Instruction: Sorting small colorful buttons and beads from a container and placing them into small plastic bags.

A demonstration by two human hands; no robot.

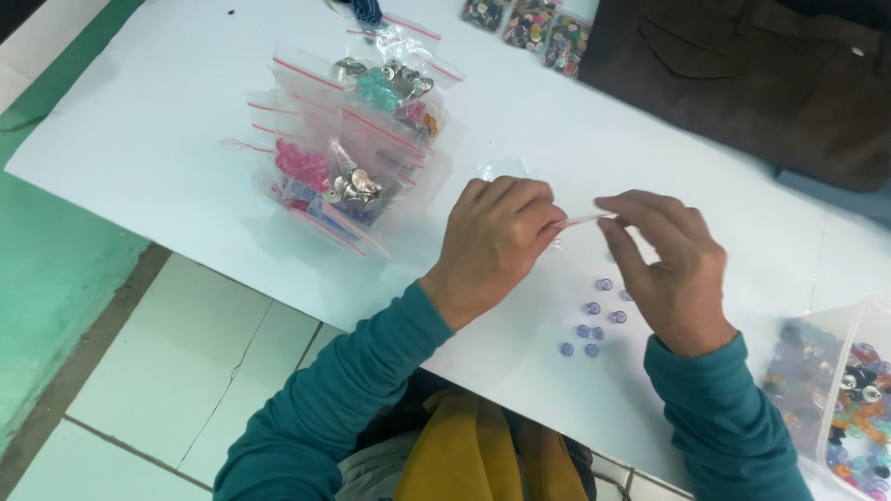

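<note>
- The left hand (492, 243) and the right hand (670, 269) meet over the middle of the white tabletop (158, 139), each pinching one end of the top of a small clear bag (583, 221).
- Both grips are closed on the bag: the left with thumb and forefinger at its left end, the right with fingertips at its right end.
- The bag is thin and see-through, so I cannot tell whether its top is open or sealed, nor whether anything is inside; it looks empty.
- Just under the hands, toward the near edge, a few loose purple beads (594, 320) lie scattered on the tabletop, apart from both hands and not in any bag.
- At the near right corner stands a clear box (840, 320) of mixed coloured beads, well apart from the bag.
- Toward the left edge sits a heap of filled bags (357, 148) with red strips, holding pink, teal and metal pieces.
- More packets of beads (534, 23) lie at the far edge, beside a brown cloth (742, 83).
- Judging by this, a good part of the bagging is done: many bags are filled and stacked. The purple beads remain outside the bag, and the box is far from empty.
</note>
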